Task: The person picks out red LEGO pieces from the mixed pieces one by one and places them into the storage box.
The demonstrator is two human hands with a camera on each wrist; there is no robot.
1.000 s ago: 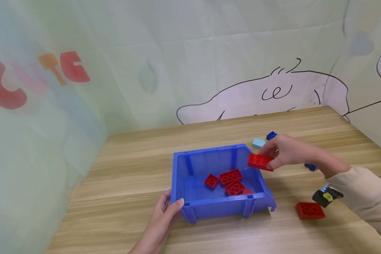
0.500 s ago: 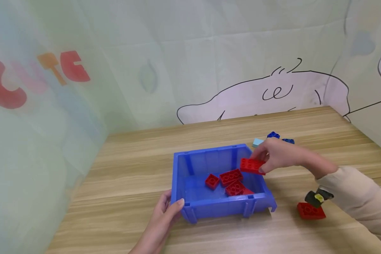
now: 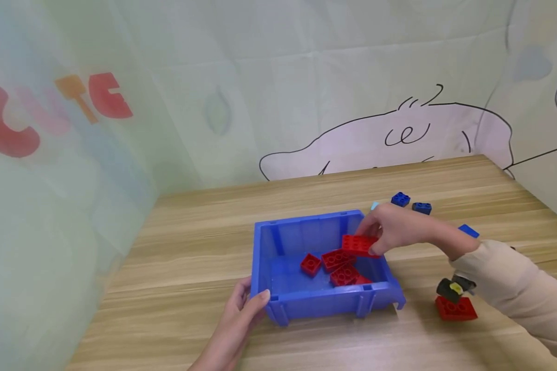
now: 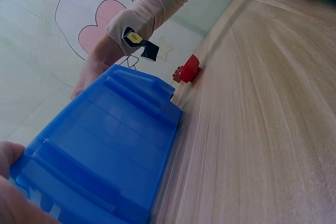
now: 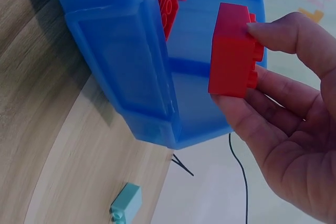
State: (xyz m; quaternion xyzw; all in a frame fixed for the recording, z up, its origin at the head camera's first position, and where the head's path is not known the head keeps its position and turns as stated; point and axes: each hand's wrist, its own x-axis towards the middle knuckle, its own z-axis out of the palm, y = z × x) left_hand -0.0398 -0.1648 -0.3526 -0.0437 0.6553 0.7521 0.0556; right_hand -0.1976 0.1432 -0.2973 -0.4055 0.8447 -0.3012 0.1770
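Note:
A blue plastic bin point(image 3: 315, 306) stands on the wooden table. My left hand point(image 3: 239, 317) grips its near left corner, the thumb over the rim and the fingers along the outer side. Inside, several red building bricks lie loose, among them a small square one point(image 3: 311, 265) and a longer one point(image 3: 338, 259). My right hand point(image 3: 394, 229) pinches a red studded brick point(image 3: 358, 245) between thumb and fingers, over the right part of the bin. In the right wrist view this red brick point(image 5: 230, 51) is held above the bin floor, its studs towards the palm.
Right of the bin, another red brick point(image 3: 456, 309) lies on the table below my right sleeve. Farther back are dark blue bricks point(image 3: 400, 199), a bright blue piece point(image 3: 469, 231) and a light teal brick point(image 5: 127, 203). A printed cloth point(image 3: 204, 93) hangs behind the table.
My right hand has moved left and slightly down with the red brick, from the bin's right rim to over its inside. My left hand and the bin have stayed put.

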